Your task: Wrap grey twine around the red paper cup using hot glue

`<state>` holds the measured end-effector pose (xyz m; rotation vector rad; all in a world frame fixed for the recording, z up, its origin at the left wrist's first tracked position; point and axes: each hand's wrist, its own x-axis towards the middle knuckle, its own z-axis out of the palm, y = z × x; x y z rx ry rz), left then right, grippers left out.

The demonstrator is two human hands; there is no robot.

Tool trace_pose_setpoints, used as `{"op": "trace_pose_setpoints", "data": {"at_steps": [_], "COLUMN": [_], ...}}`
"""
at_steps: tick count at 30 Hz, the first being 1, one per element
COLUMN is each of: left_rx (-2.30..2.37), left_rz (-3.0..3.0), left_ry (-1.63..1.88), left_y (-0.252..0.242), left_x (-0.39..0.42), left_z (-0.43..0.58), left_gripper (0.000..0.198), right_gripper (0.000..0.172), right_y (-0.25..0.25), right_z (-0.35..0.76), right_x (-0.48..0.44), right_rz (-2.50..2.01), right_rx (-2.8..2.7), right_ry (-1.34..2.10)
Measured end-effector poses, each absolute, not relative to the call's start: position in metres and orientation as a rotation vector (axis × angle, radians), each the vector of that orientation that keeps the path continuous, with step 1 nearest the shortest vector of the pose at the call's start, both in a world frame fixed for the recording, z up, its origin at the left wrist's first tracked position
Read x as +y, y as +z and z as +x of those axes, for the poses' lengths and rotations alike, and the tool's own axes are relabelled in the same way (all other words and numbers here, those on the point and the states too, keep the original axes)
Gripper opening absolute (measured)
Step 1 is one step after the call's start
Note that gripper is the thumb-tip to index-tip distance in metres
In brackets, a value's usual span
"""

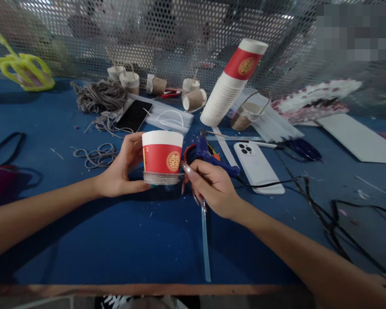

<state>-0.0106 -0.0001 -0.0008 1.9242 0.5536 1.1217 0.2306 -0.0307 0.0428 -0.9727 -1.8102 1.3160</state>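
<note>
My left hand (122, 167) is wrapped round the left side of a red and white paper cup (157, 156) with a round gold emblem, held above the table. Several turns of grey cord (162, 178) circle the cup's lower end. At the cup's right side, my right hand (212, 184) is closed in a pinch, thumb tip at the cord where it leaves the cup; the fingertips are partly hidden. Just behind that hand lies a blue glue gun (206, 152). A translucent glue stick (206, 249) rests on the table below it.
A tall leaning stack of paper cups (220, 94) stands behind the hands. Grey cord bundles (99, 96), a black phone (134, 116) and small brown pots (193, 101) lie at the back. To the right are a white phone (259, 167) and black cables (318, 210).
</note>
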Motion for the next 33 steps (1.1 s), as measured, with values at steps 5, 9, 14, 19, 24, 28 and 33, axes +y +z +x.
{"op": "trace_pose_setpoints", "data": {"at_steps": [5,9,14,19,24,28,33], "left_rx": [0.552,0.572,0.701,0.820,0.873,0.871,0.898], "left_rz": [1.902,1.899,1.986,2.091,2.170,2.203,2.233], "left_ry": [1.129,1.140,1.246,1.308,1.278,1.264,1.248], "left_y": [-0.001,-0.001,-0.003,-0.003,-0.002,-0.001,0.000], "left_x": [0.000,-0.001,0.000,0.002,0.004,0.005,0.003], "left_z": [-0.010,-0.010,-0.009,-0.009,-0.010,-0.010,-0.009], "left_gripper": [0.080,0.080,0.083,0.084,0.084,0.088,0.085], "right_gripper": [0.032,0.015,0.022,0.031,0.027,0.028,0.027], "right_y": [0.040,0.036,0.031,0.033,0.034,0.030,0.028], "right_z": [0.231,0.231,0.232,0.231,0.229,0.229,0.228], "right_x": [-0.030,-0.027,-0.025,-0.029,-0.034,-0.034,-0.034], "right_rz": [-0.955,-0.956,-0.886,-0.808,-0.722,-0.700,-0.734], "right_rx": [-1.863,-1.979,-2.198,-2.038,-2.117,-2.183,-2.203], "right_ry": [1.325,1.104,0.283,-0.104,-0.175,-0.137,-0.098]}}
